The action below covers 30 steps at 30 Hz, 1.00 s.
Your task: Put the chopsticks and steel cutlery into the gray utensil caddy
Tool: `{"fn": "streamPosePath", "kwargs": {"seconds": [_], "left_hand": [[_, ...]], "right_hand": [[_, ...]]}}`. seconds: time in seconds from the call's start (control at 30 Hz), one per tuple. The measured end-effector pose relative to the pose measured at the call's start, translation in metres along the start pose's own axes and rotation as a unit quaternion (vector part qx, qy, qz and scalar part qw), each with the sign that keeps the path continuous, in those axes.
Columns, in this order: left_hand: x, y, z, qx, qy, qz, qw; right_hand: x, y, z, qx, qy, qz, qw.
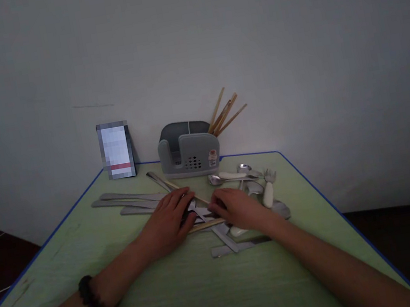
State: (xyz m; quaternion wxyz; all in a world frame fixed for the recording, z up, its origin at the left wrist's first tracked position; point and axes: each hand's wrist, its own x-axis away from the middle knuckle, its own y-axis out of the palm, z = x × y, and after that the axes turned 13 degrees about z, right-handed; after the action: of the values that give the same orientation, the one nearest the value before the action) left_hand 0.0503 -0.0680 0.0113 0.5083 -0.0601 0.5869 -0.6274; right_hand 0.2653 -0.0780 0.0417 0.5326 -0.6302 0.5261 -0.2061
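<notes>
Cutlery (pixel 222 237): loose on table (pixel 197 296), before gray holder (pixel 199 146).
Left hand (pixel 171 219) lies over it, fingers slightly spread; right hand (pixel 240 208) bunches fingertips at a chopstick (pixel 202 200); grip cannot be told in dimness.

Cutlery (pixel 224 238) lay scattered over the worktop (pixel 197 296); a grey caddy (pixel 199 148) stood near its far edge; a phone (pixel 116 150), by the far-left corner.
</notes>
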Motion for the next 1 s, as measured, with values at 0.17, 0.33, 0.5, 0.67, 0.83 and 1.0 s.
{"fn": "streamPosePath", "kwargs": {"seconds": [0.17, 0.33, 0.5, 0.67, 0.83, 1.0], "left_hand": [[-0.001, -0.002, 0.002, 0.046, -0.042, 0.041, 0.997], [-0.005, -0.001, -0.001, 0.215, -0.15, 0.14, 0.955], [-0.015, -0.004, -0.007, 0.388, -0.286, 0.178, 0.858], [-0.02, -0.008, -0.014, 0.444, -0.358, 0.199, 0.797], [-0.02, -0.011, -0.012, 0.451, -0.354, 0.204, 0.793], [-0.022, -0.014, -0.01, 0.471, -0.374, 0.212, 0.77]], "right_hand": [[0.001, -0.001, 0.0, 0.01, 0.013, 0.004, 1.0], [0.002, -0.002, 0.001, -0.088, 0.034, 0.019, 0.995], [0.003, -0.001, 0.005, -0.14, 0.041, 0.045, 0.988], [0.004, -0.005, 0.004, -0.187, 0.02, -0.004, 0.982], [-0.001, -0.005, 0.01, -0.28, 0.094, 0.038, 0.955], [-0.004, -0.004, 0.018, -0.378, 0.149, 0.055, 0.912]]}}
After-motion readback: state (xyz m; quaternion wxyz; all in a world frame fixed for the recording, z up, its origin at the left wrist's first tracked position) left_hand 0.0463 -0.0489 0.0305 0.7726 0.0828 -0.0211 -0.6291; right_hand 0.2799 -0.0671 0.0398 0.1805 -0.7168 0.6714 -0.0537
